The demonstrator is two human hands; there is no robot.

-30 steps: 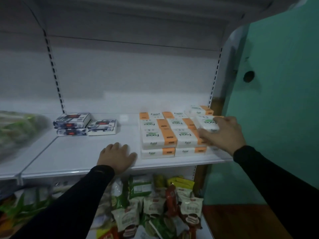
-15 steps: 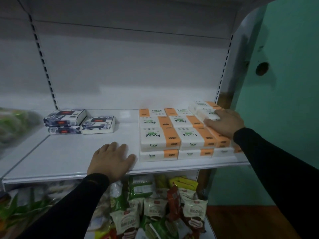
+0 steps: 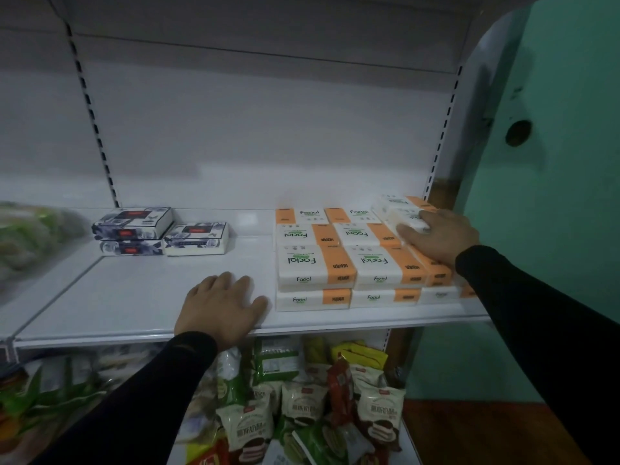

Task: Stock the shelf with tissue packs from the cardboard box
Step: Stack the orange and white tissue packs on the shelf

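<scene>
Two bare hands in black sleeves reach onto the white metal shelf [image 3: 141, 297]. Flat on the shelf's front edge, palm down with fingers straight, lies the left hand [image 3: 219, 305], holding nothing, just left of the stacked white-and-orange "Facial" tissue packs [image 3: 315, 266]. Those packs sit in two layers on the shelf's right side. Resting on the rightmost stack, the right hand [image 3: 439, 238] has its fingers curled over one white tissue pack [image 3: 407, 221] near the back corner. Three dark floral tissue boxes [image 3: 161, 231] stand well apart to the left. Below, snack bags [image 3: 302, 404] crowd the lower shelf.
</scene>
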